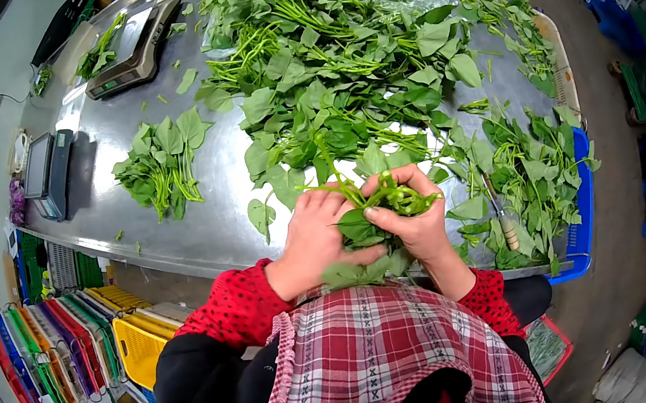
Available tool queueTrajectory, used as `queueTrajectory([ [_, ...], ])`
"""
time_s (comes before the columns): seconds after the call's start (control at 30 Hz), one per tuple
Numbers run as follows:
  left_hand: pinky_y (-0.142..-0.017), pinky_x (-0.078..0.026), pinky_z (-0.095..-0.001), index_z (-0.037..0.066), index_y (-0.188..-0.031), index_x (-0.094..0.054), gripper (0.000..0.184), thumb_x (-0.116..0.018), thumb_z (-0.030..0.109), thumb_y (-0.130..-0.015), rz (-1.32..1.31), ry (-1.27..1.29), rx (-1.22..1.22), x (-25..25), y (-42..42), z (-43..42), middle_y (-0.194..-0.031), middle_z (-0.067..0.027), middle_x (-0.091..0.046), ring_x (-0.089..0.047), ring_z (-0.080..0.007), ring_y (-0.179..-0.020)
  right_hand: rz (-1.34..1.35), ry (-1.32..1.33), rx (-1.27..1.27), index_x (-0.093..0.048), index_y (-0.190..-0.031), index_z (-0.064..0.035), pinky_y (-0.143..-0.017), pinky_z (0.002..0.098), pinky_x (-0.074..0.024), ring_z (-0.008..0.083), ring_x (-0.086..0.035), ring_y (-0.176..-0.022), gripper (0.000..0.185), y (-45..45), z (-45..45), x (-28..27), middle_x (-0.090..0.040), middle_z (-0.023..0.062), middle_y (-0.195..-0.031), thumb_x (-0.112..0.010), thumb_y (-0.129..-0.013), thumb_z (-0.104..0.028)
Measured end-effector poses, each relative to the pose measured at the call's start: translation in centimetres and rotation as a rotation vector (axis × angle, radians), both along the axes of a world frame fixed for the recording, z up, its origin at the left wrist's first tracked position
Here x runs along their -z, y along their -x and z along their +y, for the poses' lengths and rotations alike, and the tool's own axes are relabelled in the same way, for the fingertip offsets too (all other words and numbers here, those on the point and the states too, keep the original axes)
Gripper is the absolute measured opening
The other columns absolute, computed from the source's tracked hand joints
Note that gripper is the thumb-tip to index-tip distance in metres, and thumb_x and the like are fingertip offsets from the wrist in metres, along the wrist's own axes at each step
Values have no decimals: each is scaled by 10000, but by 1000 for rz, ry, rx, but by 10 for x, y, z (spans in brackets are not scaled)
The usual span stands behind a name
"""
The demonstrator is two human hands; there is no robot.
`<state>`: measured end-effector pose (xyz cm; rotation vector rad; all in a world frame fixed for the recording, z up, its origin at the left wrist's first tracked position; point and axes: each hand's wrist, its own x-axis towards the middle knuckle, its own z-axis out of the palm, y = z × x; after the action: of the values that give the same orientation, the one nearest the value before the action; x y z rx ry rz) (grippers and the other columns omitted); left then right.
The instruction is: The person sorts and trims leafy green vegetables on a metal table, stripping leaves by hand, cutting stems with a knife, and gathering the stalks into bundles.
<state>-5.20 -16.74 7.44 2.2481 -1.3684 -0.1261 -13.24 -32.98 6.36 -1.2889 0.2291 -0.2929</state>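
Observation:
Both hands are together at the near edge of the metal table (236,216). My right hand (417,224) is closed round a bunch of leafy green stems (404,198), its cut ends pointing up and right. My left hand (315,233) presses against the leaves and stems of the same bunch from the left, fingers bent round them. Some leaves hang below the hands, over the checked apron (378,329). Just beyond the hands lies a large pile of leafy greens (333,55). A smaller bunch (167,163) rests on the table to the left.
Two scales (135,49) (49,175) stand at the left. A knife with a wooden handle (507,230) lies among greens at the right, beside a blue crate (586,217). A yellow basket (142,347) and coloured racks (54,353) are at lower left; a red crate (565,344) at lower right.

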Motion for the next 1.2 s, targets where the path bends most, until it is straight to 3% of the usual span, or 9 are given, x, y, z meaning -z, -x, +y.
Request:
queueTrajectory([
  [0.1, -966, -407, -335, 11, -1294, -502, 624, -666, 400, -835, 146, 39, 123, -8, -21, 6, -1237, -171, -557, -534, -278, -1163, -52, -102, 40, -541, -1027, -11, -889, 300, -480, 147, -608, -943, 393, -4, -5, -1, -639, 95, -1047, -791, -725, -30],
  [0.17, -1003, -383, -318, -6, -1338, -457, 527, -552, 326, -940, 1113, 407, -55, -6, -27, 8, -1265, -139, -546, -519, -217, -1180, -43, -141, 35, -544, -1044, -10, -898, 296, -474, 148, -608, -970, 414, -4, -6, 0, -638, 90, -1042, -800, -721, -41],
  [0.3, -1010, -388, -314, -35, -1297, -511, 413, -366, 239, -1025, 1161, 523, -135, -11, -14, -15, -1231, -124, -595, -538, -168, -1132, 0, -151, 16, -547, -1062, -18, -937, 296, -457, 162, -599, -1051, 435, -4, -10, 10, -636, 118, -1123, -807, -717, -70],
  [0.47, -737, -488, -286, 27, -1037, -660, 184, -593, 109, -886, 804, 368, -30, -1, -25, -24, -856, -115, -674, -596, -93, -799, -2, -268, -17, -546, -1022, -30, -951, 328, -448, 178, -606, -1024, 374, -8, -19, -5, -633, 131, -1165, -774, -727, -56],
  [0.7, -764, -476, -260, -10, -876, -714, 203, -636, 175, -847, 1125, 410, -290, 18, -52, -25, -872, -74, -704, -621, -131, -816, -136, -437, 73, -602, -1049, 15, -854, 348, -487, 210, -615, -898, 328, -5, -39, 1, -638, 109, -988, -705, -760, -104],
  [0.8, -706, -506, -355, 46, -809, -730, 181, -665, 212, -778, 249, 125, -316, 34, -79, -23, -840, -125, -696, -644, -284, -804, 42, -108, 190, -591, -980, -23, -782, 280, -501, 133, -624, -800, 277, -5, -51, -9, -671, 56, -898, -748, -758, -75],
  [0.9, -688, -508, -406, 60, -781, -729, 130, -672, 165, -730, 55, 79, -206, 16, -88, -35, -788, -130, -689, -635, -328, -755, 75, -79, 283, -598, -962, -19, -782, 283, -508, 139, -636, -810, 233, 0, -49, -6, -674, 57, -893, -730, -773, -55],
  [0.97, -606, -481, -289, -5, -744, -705, 130, -638, 105, -757, 961, 64, -298, 37, -99, -40, -689, -69, -675, -616, -167, -609, -69, -209, 353, -603, -985, -3, -796, 300, -512, 173, -648, -831, 240, -1, -57, -20, -673, 81, -913, -718, -778, -38],
  [1.2, -600, -457, -253, -29, -710, -697, 142, -679, 97, -773, 1309, 235, -320, 50, -97, -50, -674, -77, -672, -587, -122, -592, -139, -263, 383, -591, -1081, 54, -912, 382, -474, 267, -640, -936, 284, 11, -59, -14, -668, 172, -989, -644, -820, -45],
])
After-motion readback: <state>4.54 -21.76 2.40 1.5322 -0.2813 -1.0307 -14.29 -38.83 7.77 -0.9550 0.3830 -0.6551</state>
